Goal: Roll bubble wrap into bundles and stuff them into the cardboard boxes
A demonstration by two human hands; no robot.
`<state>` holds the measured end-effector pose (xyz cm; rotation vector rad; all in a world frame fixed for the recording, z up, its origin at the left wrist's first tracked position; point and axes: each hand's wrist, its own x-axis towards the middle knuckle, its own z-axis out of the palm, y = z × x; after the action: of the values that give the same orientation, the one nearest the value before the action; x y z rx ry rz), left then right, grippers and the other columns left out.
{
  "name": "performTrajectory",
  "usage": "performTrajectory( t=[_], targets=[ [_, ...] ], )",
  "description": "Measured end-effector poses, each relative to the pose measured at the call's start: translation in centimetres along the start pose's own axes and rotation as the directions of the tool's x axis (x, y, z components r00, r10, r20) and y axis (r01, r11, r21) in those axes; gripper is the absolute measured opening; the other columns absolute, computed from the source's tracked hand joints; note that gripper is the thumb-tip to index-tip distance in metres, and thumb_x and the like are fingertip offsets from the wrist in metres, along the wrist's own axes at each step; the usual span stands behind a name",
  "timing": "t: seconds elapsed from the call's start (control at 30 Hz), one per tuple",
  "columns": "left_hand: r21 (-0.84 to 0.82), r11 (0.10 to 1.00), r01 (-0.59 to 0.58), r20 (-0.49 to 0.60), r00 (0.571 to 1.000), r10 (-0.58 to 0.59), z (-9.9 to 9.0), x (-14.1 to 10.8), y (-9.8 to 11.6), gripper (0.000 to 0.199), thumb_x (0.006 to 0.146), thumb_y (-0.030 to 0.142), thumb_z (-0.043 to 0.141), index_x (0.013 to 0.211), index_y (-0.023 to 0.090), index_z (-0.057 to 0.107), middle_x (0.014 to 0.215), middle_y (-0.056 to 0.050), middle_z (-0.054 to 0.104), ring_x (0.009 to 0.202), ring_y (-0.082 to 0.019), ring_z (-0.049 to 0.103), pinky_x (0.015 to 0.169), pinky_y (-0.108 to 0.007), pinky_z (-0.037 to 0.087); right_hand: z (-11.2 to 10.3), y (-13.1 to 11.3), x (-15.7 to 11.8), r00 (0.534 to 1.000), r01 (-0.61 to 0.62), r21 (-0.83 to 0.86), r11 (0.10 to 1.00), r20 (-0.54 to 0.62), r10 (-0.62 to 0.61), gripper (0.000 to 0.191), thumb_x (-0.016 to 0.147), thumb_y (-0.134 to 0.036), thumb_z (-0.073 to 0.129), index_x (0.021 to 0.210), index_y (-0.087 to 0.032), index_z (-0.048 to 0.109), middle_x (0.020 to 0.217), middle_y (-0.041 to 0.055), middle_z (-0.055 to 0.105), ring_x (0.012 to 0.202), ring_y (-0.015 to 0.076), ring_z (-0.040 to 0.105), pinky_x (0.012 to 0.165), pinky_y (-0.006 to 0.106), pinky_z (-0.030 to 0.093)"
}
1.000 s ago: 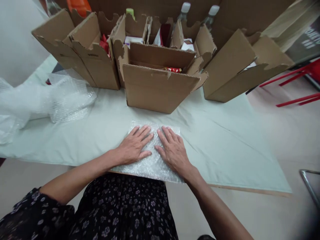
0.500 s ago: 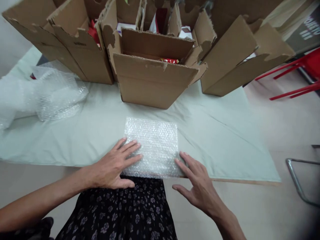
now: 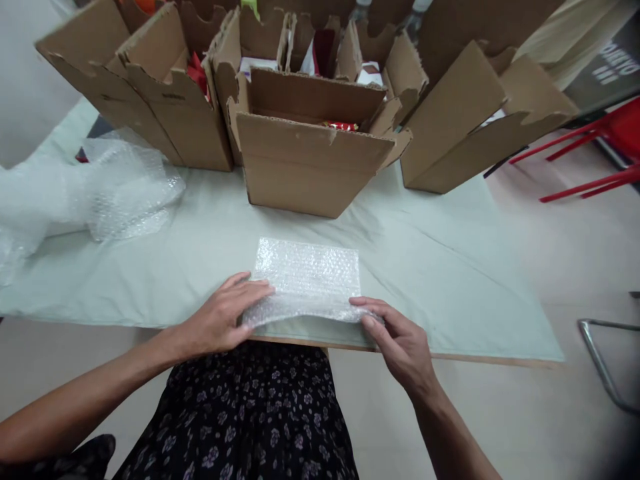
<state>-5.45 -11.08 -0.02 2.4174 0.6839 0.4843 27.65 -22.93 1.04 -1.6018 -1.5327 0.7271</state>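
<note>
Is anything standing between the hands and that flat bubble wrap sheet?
Nothing visible: the left hand and right hand both touch the bubble wrap sheet towards its near end. The nearest cardboard box stands beyond its far edge, apart from it.

Glossy plastic bubble wrap (image 3: 307, 270); matt cardboard box (image 3: 305, 163).
</note>
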Motion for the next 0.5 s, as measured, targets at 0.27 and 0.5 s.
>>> performTrajectory(
  t=[0.27, 0.5],
  targets=[
    [-0.258, 0.895, 0.364, -0.204, 0.885, -0.418, 0.0, 3.7, -0.3, 0.018, 0.092, 0.027, 0.058, 0.092, 0.023, 0.075, 0.084, -0.002, 0.079, 0.076, -0.019, 0.071, 0.070, -0.032, 0.056, 0.4, 1.7, 0.7, 0.993, 0.007, 0.057, 0.998, 0.117, -0.013, 0.097, 0.082, -0.068, 0.075, 0.161, -0.028, 0.036, 0.144, 0.0170, 0.064, 0.133, 0.0335, 0.063, 0.107, 0.051, 0.055],
    [-0.105, 0.917, 0.385, -0.284, 0.872, -0.398, -0.4, 5.3, -0.9, 0.016, 0.088, 0.024, 0.057, 0.077, 0.022, 0.068, 0.072, 0.000, 0.071, 0.070, -0.017, 0.063, 0.072, -0.034, 0.050, 2.4, 2.1, 4.7, 0.962, -0.199, -0.008, 0.980, -0.193, 0.194, 0.047, 0.092, -0.043, 0.068, 0.132, -0.020, 0.062, 0.081, 0.0013, 0.070, 0.068, 0.0173, 0.066, 0.068, 0.033, 0.058]
  ],
)
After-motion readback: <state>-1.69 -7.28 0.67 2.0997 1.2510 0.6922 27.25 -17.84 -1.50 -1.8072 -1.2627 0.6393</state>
